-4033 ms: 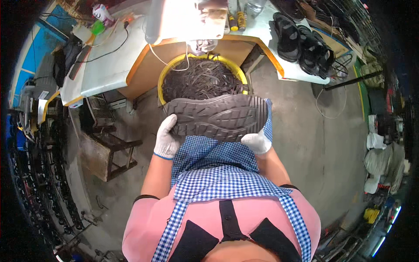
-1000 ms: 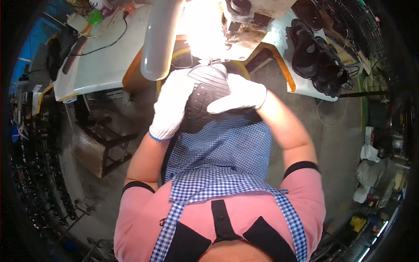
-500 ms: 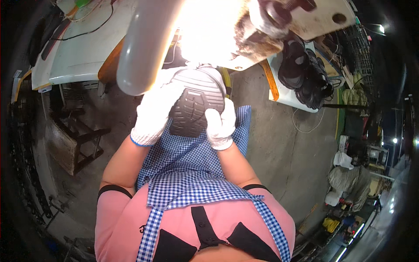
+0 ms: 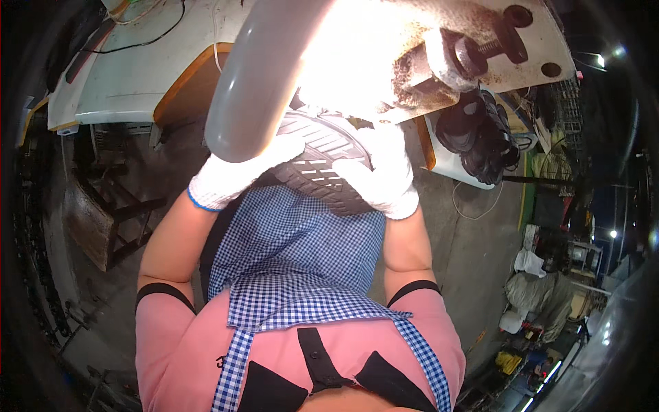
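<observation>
Both my hands, in white knit gloves, grip a dark shoe point(image 4: 322, 172) whose ridged sole faces up toward me. My left hand point(image 4: 237, 170) holds its left side, thumb laid over the sole's edge. On the right side my right hand point(image 4: 388, 175) clasps it, with the thumb pressed on the treads. The shoe's far end lies against the brightly lit part of a machine point(image 4: 419, 69); glare hides the contact there. A thick grey rounded arm point(image 4: 250, 96) of the machine hangs just above my left hand.
Several black shoes point(image 4: 477, 137) lie on a white surface to the right. A white worktable point(image 4: 137, 75) with a wooden edge stands at the left, a brown wooden stool point(image 4: 96, 220) below it. Bolts point(image 4: 480, 51) jut from the machine's plate at the upper right.
The shoe has turned, its near end swinging to the right and tilting. My right hand has moved right and a little down, and my left hand slightly left. The head view has shifted somewhat.
</observation>
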The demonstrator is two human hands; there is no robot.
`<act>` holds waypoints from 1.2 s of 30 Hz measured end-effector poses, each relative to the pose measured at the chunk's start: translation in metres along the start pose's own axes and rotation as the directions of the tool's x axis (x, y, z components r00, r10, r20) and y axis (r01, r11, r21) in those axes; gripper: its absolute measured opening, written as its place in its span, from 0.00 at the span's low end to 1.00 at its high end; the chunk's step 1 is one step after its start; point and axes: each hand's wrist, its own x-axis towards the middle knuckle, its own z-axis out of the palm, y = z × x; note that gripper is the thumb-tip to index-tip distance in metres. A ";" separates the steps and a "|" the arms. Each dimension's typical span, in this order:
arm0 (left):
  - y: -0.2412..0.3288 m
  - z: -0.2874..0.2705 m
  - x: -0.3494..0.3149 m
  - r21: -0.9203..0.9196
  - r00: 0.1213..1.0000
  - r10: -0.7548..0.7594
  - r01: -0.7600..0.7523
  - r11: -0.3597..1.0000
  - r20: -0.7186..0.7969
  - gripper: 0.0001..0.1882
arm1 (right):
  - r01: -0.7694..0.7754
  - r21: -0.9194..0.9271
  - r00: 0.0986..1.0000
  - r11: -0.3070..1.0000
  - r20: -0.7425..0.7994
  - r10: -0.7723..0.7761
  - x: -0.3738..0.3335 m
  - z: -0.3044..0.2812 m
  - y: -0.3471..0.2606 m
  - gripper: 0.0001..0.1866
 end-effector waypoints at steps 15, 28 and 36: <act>0.010 0.002 -0.010 0.082 0.980 0.063 -0.048 0.995 -0.191 0.20 | 0.112 0.146 0.922 0.983 0.355 -0.158 0.016 -0.030 0.074 0.31; -0.025 0.013 -0.025 -0.460 0.924 -0.033 -0.159 0.873 -0.382 0.19 | 0.169 0.979 0.913 0.118 -0.200 0.354 -0.063 0.048 0.023 0.44; -0.030 -0.031 -0.011 -0.618 0.915 -0.092 -0.188 0.764 -0.393 0.19 | -0.271 0.817 0.775 0.509 -0.129 0.619 -0.051 0.076 -0.032 0.30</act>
